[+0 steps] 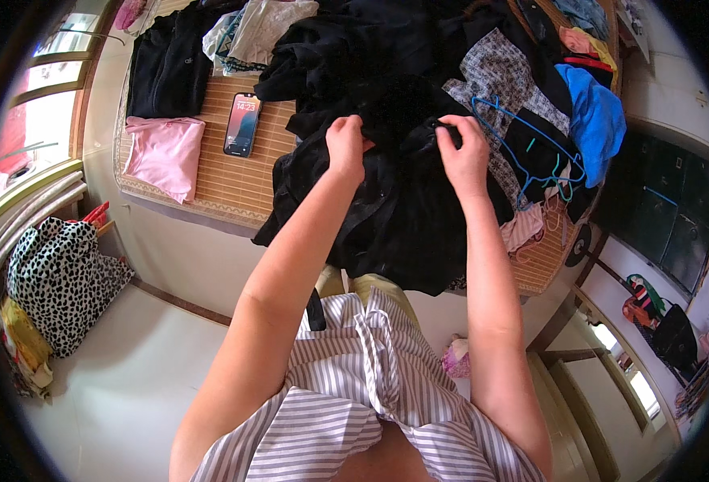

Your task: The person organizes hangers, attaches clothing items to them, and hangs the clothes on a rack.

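Black garments (pixel 390 217) lie spread over a bed with a bamboo mat (pixel 222 181) and hang over its front edge. My left hand (pixel 347 147) grips black cloth, its fingers closed together. To the right, my right hand (pixel 464 147) pinches a bunched piece of the same dark fabric between thumb and fingers. Where one black garment ends and another begins cannot be told. A blue plastic hanger (pixel 520 172) lies just right of my right hand, on a grey-and-white patterned garment (pixel 499 66) and dark cloth.
Left of the black pile are a smartphone (pixel 243 125), a folded pink garment (pixel 164 153) and folded black clothing (pixel 170 60). White garments (pixel 264 30) lie behind the phone. A blue garment (pixel 592 123) sits at the right edge. A spotted bag (pixel 65 283) stands on the floor at left.
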`<state>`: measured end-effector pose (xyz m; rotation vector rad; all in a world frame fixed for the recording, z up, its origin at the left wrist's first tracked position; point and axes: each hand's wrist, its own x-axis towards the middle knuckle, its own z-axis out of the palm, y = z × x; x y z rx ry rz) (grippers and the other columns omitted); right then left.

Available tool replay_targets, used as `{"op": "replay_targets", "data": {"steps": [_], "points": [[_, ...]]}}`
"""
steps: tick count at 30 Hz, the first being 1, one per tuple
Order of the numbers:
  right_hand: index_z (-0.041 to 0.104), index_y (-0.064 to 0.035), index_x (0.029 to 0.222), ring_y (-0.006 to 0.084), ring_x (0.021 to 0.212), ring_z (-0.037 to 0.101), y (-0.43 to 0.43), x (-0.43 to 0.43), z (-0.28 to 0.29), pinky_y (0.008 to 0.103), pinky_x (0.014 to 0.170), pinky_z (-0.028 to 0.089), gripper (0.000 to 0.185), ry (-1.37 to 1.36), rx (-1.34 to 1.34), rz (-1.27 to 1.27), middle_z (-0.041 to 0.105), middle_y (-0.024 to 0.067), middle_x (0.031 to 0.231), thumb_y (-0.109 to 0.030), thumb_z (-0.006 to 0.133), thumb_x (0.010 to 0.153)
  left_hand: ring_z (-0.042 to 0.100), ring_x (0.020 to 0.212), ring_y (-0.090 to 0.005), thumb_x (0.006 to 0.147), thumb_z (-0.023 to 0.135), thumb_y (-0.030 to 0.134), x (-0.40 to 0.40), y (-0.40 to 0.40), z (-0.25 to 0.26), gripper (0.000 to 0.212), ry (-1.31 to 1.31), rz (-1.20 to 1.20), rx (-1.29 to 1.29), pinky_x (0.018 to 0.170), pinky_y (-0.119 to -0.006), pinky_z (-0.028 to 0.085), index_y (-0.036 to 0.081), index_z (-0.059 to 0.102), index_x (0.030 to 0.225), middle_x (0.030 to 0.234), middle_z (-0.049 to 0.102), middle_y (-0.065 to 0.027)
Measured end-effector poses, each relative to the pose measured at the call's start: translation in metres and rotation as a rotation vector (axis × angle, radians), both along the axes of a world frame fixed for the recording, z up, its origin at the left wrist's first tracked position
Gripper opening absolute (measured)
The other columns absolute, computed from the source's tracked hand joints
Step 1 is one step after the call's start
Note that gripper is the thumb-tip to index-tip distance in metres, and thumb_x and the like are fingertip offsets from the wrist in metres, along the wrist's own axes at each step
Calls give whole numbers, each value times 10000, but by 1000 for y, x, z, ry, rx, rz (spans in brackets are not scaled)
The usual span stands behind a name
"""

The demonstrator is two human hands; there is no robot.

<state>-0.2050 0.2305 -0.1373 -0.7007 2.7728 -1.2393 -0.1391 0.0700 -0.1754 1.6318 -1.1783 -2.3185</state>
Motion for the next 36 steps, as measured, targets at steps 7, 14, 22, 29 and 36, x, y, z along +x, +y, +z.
{"op": "replay_targets", "data": {"steps": [7, 14, 22, 29, 36], "points": [[602, -61, 944, 266, 1111, 477, 15, -22, -11, 357, 894, 400, 216, -153, -169, -30, 522, 125, 1159, 20, 509, 767, 503, 931, -246, 866, 447, 102, -11, -30, -48, 194, 640, 60, 740, 790, -356, 444, -25, 460, 1013, 1042, 499, -167], [463, -82, 1174, 324, 1191, 356, 55, 44, -41, 431, 951, 359, 357, -61, 337, -169, 367, 147, 1282, -102, 544, 827, 580, 907, -267, 843, 424, 24, 43, -17, -27, 214, 147, -217, 35, 789, -360, 498, -23, 493, 1041, 1090, 520, -183], [459, -57, 1187, 305, 943, 559, 96, 91, -34, 414, 775, 463, 471, -455, 524, -325, 570, 160, 1024, -275, 610, 798, 565, 842, -272, 684, 670, 119, 113, -63, -64, 527, -200, -555, -884, 669, -332, 479, 5, 465, 1156, 986, 537, -181], [571, 10, 964, 148, 517, 579, 96, 30, 22, 280, 468, 434, 280, -356, -129, -480, 603, 83, 697, -238, 578, 834, 572, 458, -163, 795, 609, 149, 51, -80, 9, 301, 77, -613, -693, 428, -268, 449, -67, 555, 997, 616, 589, -124], [449, 6, 1153, 199, 819, 610, 108, -25, 48, 290, 671, 486, 342, -68, -268, -478, 577, 168, 1002, -140, 526, 854, 554, 896, -302, 732, 623, 105, -13, -87, 9, 443, 396, -379, -1083, 783, -332, 452, -30, 474, 1127, 1034, 544, -199]]}}
